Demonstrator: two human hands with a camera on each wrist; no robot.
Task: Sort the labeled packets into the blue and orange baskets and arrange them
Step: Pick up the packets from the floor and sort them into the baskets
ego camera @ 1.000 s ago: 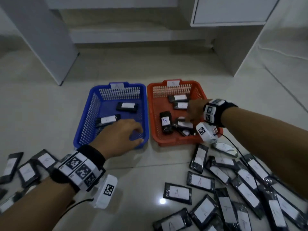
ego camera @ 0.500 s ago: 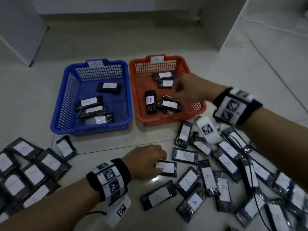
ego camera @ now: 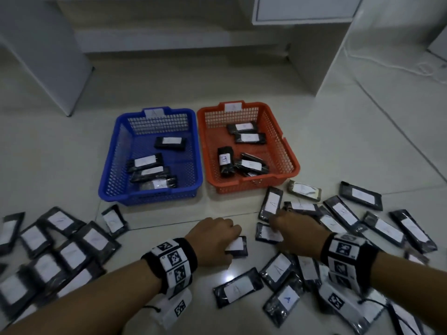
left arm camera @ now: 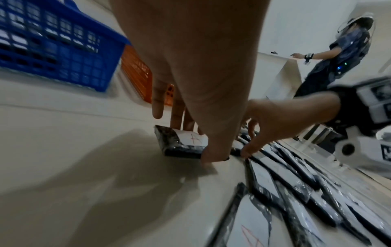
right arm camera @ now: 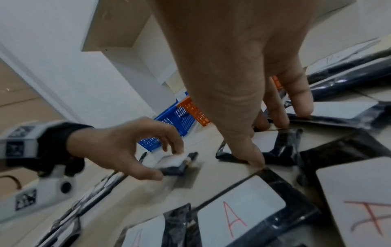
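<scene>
Moved: your right hand (ego camera: 296, 232) left the orange basket (ego camera: 289, 151) since the earlier frame.
Left fingers: left hand (ego camera: 215, 240) pinched an A packet (left arm camera: 186, 144) on the floor.
Right fingers: curled on a second packet (right arm camera: 275, 147); lift not shown.
Tip: lift edges first; A goes in the blue basket (ego camera: 113, 163).

a red hand-drawn "a" sits on the white label of the packet (left arm camera: 186, 142) under the left hand's (left arm camera: 190, 70) fingertips, and red "a" marks show again on two packets at six o'clock (right arm camera: 237, 219) and four o'clock (right arm camera: 363, 215) in the right wrist view. in the orange basket (ego camera: 290, 163) an upright packet (ego camera: 225, 160) bears a blue "b", while a floor packet at five o'clock (ego camera: 286, 299) carries a blue "a". the tag on the blue basket's (ego camera: 108, 170) far rim reads a faint "a"; the orange one's tag is too blurred to read.
</scene>
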